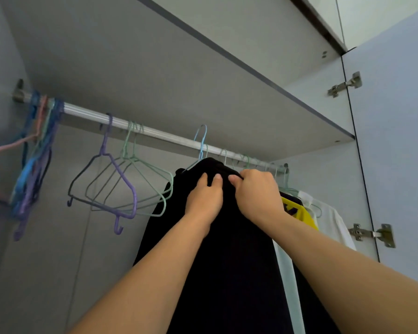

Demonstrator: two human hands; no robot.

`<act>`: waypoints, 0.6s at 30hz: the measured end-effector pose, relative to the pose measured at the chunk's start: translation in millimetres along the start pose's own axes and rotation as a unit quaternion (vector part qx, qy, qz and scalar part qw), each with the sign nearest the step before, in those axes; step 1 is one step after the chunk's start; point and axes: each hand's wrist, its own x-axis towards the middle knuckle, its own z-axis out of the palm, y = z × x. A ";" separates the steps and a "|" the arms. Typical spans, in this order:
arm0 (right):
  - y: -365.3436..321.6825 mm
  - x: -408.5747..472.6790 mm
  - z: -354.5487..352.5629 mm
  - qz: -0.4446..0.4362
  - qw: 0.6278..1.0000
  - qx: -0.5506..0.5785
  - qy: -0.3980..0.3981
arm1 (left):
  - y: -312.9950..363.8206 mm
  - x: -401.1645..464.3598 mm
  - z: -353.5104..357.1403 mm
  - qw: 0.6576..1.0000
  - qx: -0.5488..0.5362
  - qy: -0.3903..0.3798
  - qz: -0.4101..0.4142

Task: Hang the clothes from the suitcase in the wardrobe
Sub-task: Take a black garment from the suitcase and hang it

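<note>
Hands, left (pixel 204 201) and right (pixel 257 191), are pinching a black garment (pixel 227 261) onto its blue hanger (pixel 201 143) at the rail (pixel 155 133); several clothes (pixel 333 220) are already hanging.

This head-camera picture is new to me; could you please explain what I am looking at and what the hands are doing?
The one picture comes from a camera worn on a person's head, looking up into an open wardrobe. There is no machine: the two bare arms are the person's own.

A metal rail runs under a shelf. Empty hangers hang on it, with more bunched at its left end. A black garment hangs from a blue hanger whose hook is at the rail.

The left hand and right hand both take a grip on the garment's top. Beside it hang a yellow garment and a white one.
</note>
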 end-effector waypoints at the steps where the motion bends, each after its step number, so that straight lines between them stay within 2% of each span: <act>1: -1.0 4.7 3.7 0.001 1.000 -0.002 0.003 | 0.9 1.7 -1.0 1.000 0.002 -0.003 0.013; 9: -13.7 32.7 31.0 0.016 1.000 -0.019 -0.006 | -8.5 14.4 -6.6 0.999 0.008 0.004 0.048; 12: -15.9 36.9 51.7 0.009 0.997 -0.049 -0.058 | -19.4 16.7 -11.7 0.999 0.025 0.004 0.034; 15: -14.3 35.0 62.4 0.003 0.984 -0.085 -0.156 | -34.5 16.2 -16.4 0.999 0.050 0.000 -0.007; 18: -9.1 32.3 56.1 0.009 0.983 -0.079 -0.167 | -43.7 16.2 -20.0 0.996 0.064 0.009 -0.062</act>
